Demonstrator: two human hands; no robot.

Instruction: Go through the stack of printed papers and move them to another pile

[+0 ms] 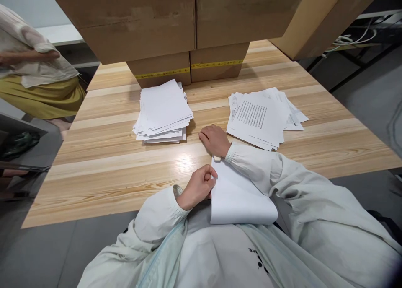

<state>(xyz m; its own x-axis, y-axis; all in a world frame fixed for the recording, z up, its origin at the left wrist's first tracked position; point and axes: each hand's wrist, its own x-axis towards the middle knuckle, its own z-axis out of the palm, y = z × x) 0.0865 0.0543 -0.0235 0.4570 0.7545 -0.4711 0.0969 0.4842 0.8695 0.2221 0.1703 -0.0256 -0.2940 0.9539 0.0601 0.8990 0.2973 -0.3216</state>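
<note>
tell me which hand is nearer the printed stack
Right. The right hand rests on the table just left of the printed stack; the left hand is farther back, pinching a blank sheet.

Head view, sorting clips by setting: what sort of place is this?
Probably an office storeroom or packing area: stacked cardboard boxes at the back of a wooden table, two paper piles, and cables off to the right.

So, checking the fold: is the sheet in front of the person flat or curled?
Curled. The sheet bends over at its near edge, pinched by the left hand.
</note>
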